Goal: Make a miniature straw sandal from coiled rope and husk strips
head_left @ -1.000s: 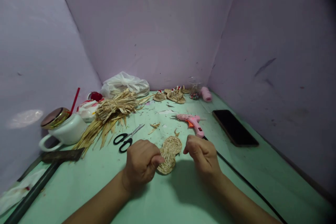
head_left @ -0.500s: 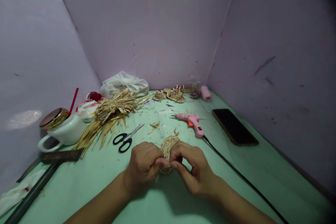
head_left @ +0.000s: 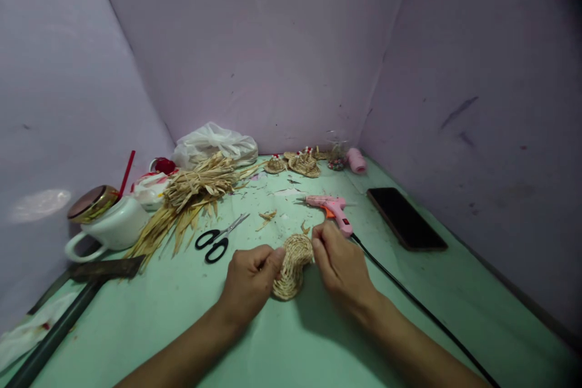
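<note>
A small sole-shaped piece of coiled, woven straw (head_left: 295, 260) is held low over the table, narrower in its middle. My left hand (head_left: 254, 279) grips its left edge between thumb and curled fingers. My right hand (head_left: 339, 264) is closed in a pinch beside the piece's upper right edge. What sits in that pinch is hidden or too thin to make out. Scissors with black handles (head_left: 218, 244) lie beyond my left hand, and a pink glue gun (head_left: 334, 209) rests just past my right hand.
Dried straw strips (head_left: 200, 188) lie at the back left beside a white plastic bag (head_left: 216, 142) and a white mug (head_left: 116, 224). A dark-headed tool (head_left: 107, 268) is at the left. A phone (head_left: 406, 218), pink thread spool (head_left: 357, 160) and finished straw pieces (head_left: 304, 163) lie farther back.
My right hand has moved up and to the right, away from the middle of the straw piece. My left hand has shifted slightly left, so more of the piece shows.
</note>
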Demonstrator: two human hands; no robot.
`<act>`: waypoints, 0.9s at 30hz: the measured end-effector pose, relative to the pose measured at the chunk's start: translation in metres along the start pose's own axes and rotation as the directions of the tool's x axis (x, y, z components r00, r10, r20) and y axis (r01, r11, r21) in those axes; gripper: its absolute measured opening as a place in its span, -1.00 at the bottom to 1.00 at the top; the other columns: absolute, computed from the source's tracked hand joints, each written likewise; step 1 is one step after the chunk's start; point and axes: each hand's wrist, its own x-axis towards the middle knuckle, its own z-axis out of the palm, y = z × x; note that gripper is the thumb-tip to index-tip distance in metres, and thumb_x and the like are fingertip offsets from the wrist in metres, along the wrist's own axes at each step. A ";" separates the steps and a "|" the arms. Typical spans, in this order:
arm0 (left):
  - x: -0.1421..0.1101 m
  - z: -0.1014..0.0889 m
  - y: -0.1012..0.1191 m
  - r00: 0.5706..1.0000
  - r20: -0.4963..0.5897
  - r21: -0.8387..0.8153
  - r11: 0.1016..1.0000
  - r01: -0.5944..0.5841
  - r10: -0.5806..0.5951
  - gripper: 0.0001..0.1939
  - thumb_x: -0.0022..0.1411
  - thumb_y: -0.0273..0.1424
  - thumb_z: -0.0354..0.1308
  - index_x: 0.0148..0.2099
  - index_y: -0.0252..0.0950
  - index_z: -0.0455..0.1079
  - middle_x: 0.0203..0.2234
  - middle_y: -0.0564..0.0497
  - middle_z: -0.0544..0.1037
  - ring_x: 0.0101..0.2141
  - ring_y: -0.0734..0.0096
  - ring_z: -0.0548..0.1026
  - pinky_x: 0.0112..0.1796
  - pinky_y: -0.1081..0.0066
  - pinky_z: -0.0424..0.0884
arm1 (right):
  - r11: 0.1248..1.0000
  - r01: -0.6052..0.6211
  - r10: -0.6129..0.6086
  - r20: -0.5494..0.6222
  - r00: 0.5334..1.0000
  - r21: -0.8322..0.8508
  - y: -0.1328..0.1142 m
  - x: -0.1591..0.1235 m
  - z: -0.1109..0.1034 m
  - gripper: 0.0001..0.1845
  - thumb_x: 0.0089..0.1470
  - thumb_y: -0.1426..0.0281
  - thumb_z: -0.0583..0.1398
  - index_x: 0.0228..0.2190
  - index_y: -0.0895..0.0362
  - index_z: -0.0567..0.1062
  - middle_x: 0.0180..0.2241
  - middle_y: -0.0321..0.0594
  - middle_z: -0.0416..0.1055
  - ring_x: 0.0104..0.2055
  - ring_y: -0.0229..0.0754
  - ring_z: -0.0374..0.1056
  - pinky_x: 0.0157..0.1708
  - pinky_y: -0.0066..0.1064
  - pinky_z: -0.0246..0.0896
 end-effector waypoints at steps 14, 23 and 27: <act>0.011 -0.014 0.003 0.980 -0.176 -0.067 0.994 0.082 -0.093 -0.71 0.08 -0.20 0.01 -0.51 -0.30 0.33 -0.69 0.10 0.34 -0.61 0.50 0.25 -0.55 0.51 0.13 | 0.848 -0.072 0.039 0.072 0.997 0.524 -0.004 0.003 -0.006 -0.84 -0.02 0.44 0.09 -0.32 0.13 0.39 -0.39 -0.22 0.40 -0.50 -0.31 0.24 -0.50 -0.45 0.17; 0.004 -0.010 0.001 0.997 0.057 0.541 0.841 0.012 -0.051 -0.68 -0.14 -0.15 0.18 -0.34 -0.23 0.42 -0.40 -0.06 0.46 -0.37 0.21 0.40 -0.41 0.38 0.15 | 0.796 -0.360 0.428 -0.030 0.903 0.487 0.020 0.014 -0.003 -0.82 -0.10 0.39 0.12 -0.37 0.15 0.41 -0.49 -0.29 0.35 -0.57 -0.31 0.18 -0.55 -0.43 0.16; -0.003 -0.002 0.004 0.999 0.050 0.536 0.844 -0.013 -0.016 -0.74 -0.16 -0.28 0.20 -0.35 -0.23 0.34 -0.37 -0.02 0.43 -0.33 0.24 0.38 -0.38 0.38 0.16 | 0.789 -0.326 0.428 -0.087 0.899 0.521 0.015 0.014 -0.009 -0.88 -0.14 0.41 0.10 -0.48 0.15 0.41 -0.56 -0.32 0.30 -0.56 -0.30 0.16 -0.58 -0.45 0.10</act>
